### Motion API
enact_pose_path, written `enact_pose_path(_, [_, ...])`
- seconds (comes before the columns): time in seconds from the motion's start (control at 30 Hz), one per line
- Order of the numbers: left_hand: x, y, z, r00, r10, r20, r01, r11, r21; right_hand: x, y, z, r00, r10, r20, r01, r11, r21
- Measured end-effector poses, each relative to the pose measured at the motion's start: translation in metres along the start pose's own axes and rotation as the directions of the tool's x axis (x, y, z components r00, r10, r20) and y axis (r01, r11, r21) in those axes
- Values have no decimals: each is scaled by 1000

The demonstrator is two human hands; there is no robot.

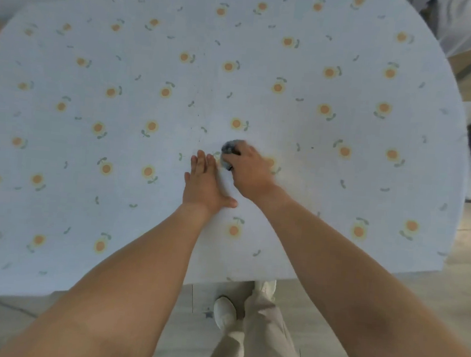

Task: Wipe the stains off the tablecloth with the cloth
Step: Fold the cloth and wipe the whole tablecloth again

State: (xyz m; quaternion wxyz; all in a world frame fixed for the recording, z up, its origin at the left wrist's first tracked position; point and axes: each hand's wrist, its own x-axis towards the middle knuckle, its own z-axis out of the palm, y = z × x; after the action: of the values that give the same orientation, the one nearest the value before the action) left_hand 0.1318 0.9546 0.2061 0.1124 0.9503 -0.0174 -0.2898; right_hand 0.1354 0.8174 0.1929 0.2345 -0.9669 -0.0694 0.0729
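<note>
While wiping proceeds, items as found:
Tablecloth (268, 53): pale, flower print, spread flat over the table; thin and soft, likely to ruck under rubbing.
Cloth (229, 149): grey, wadded small, on the tablecloth's middle; soft and light, best held bunched from above.
Right hand (247, 171): fingers curled over the cloth, clasping it.
Left hand (204, 182): flat, fingers straight, pressing the tablecloth just beside the cloth.
Stains (198, 115): faint dark specks nearby.
</note>
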Motion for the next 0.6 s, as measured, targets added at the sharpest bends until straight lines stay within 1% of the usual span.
enact_pose_path(0.03, [0,-1,1,1000,6,2,-6,1000,0,-10,-2,-1,994,-83,65,86,996,-36])
enact_pose_path(0.07, [0,-1,2,1000,15,-4,-15,1000,0,-21,7,-7,993,-109,44,111,992,-58])
enact_pose_path(0.1, [1,-2,3,1000,18,-15,-18,1000,3,-33,27,-14,998,-52,-37,51,998,-40])
enact_pose_path(0.13, [-1,-3,4,999,27,-22,-27,1000,7,-50,54,-20,990,44,-136,-56,995,-85])
enact_pose_path(0.17, [-5,-4,4,999,41,-24,-41,999,20,-70,80,-30,951,180,-253,-216,968,-123])
enact_pose_path(0.2, [-9,-8,6,998,54,-31,-53,997,50,-90,112,-38,882,310,-355,-371,921,-117])
enact_pose_path(0.23, [-13,-7,8,997,63,-42,-59,994,91,-107,138,-51,789,447,-422,-511,858,-46])
enact_pose_path(0.27, [-23,-10,12,997,66,-43,-60,990,125,-118,149,-57,694,565,-447,-621,783,26])
enact_pose_path(0.3, [-33,-12,15,998,66,-22,-62,989,135,-120,151,-58,615,650,-447,-693,715,86])
enact_pose_path(0.33, [-42,-14,20,998,67,7,-67,990,120,-115,140,-56,569,696,-439,-734,670,111])
enact_pose_path(0.37, [-50,-16,25,998,65,26,-67,993,95,-103,123,-47,551,711,-437,-733,663,154])
enact_pose_path(0.4, [-56,-19,30,997,67,34,-69,995,68,-90,98,-38,597,680,-425,-689,706,162])
enact_pose_path(0.43, [-62,-21,33,997,72,39,-74,996,49,-77,70,-26,659,627,-415,-613,768,186])
enact_pose_path(0.47, [-63,-23,36,995,83,47,-85,996,37,-65,42,-11,739,539,-404,-520,838,165])
enact_pose_path(0.5, [-64,-26,37,994,98,53,-100,994,32,-57,13,7,820,429,-379,-396,903,167])
enact_pose_path(0.53, [-66,-29,39,993,106,45,-107,994,25,-54,-18,22,911,284,-298,-250,957,148])
enact_pose_path(0.57, [-66,-31,40,994,105,29,-105,994,14,-56,-42,31,977,136,-164,-123,988,88])
enact_pose_path(0.6, [-66,-32,39,994,105,19,-105,994,1,-60,-54,34,997,9,-77,-7,1000,21])
